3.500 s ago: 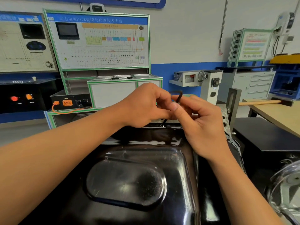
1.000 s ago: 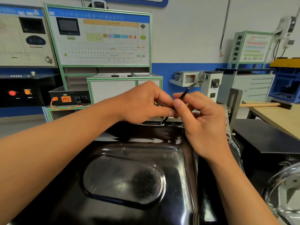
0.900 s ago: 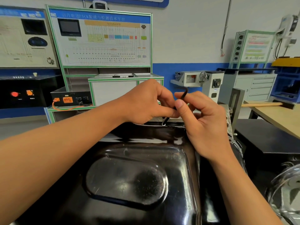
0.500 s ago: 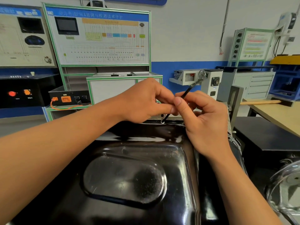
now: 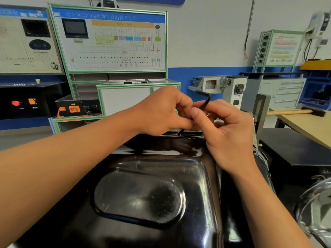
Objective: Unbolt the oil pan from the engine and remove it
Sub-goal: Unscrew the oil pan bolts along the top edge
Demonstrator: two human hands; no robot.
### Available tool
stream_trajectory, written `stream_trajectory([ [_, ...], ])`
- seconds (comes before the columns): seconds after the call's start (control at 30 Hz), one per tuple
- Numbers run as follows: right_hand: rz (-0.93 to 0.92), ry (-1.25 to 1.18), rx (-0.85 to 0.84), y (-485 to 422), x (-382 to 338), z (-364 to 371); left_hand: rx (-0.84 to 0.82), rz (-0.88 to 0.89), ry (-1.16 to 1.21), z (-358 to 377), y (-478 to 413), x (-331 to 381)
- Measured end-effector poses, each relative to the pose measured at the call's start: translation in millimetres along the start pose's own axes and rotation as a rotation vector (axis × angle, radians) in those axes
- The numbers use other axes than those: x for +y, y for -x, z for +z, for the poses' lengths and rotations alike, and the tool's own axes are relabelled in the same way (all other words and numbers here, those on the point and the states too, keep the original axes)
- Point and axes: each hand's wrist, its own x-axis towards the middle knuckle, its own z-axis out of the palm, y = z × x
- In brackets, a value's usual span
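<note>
Where the glossy black oil pan filled the near foreground, raised oval panel uppermost, both hands met above its far rim: the left hand and the right hand each pinched a black L-shaped hex key, its lower tip at that rim. A green-framed wiring panel stood beyond.

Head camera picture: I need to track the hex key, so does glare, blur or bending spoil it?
Head view: bright reflections streak the glossy oil pan; wide-angle bending bows the green-framed board; the hex key looks slightly smeared, and the left hand and right hand hide most of it.
</note>
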Motion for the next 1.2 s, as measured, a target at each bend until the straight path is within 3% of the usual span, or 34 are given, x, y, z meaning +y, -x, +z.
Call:
stream_trajectory([
  [0.1,0.0,-0.002,-0.01,-0.2,-0.2,0.6,0.018,0.003,-0.024,2.0,-0.4,-0.1],
  [0.23,0.02,-0.013,0.008,1.1,0.5,1.4,-0.11,0.016,0.079,-5.9,3.1,-2.7],
  [0.43,0.047,-0.019,0.015,1.4,0.3,2.0,-0.003,0.037,0.036,-1.9,1.0,-3.3],
  [0.63,0.074,-0.074,0.029,1.4,0.4,2.8,-0.204,-0.201,-0.179,-0.4,-4.6,-13.0],
  [0.73,0.08,-0.073,0.04,2.4,1.7,3.3,-0.205,-0.307,-0.249,-0.5,-8.5,-19.4],
  [0.93,0.085,-0.061,0.073,2.4,-0.1,3.2,-0.176,-0.318,-0.333,-0.5,-9.9,-23.7],
  [1.07,0.112,-0.024,0.165,7.0,-11.2,-1.3,-0.088,-0.292,-0.2,-2.0,-4.1,-17.8],
  [1.2,0.112,0.038,0.219,9.4,-34.6,-37.0,0.046,-0.305,0.316,-4.1,-2.3,11.3],
])
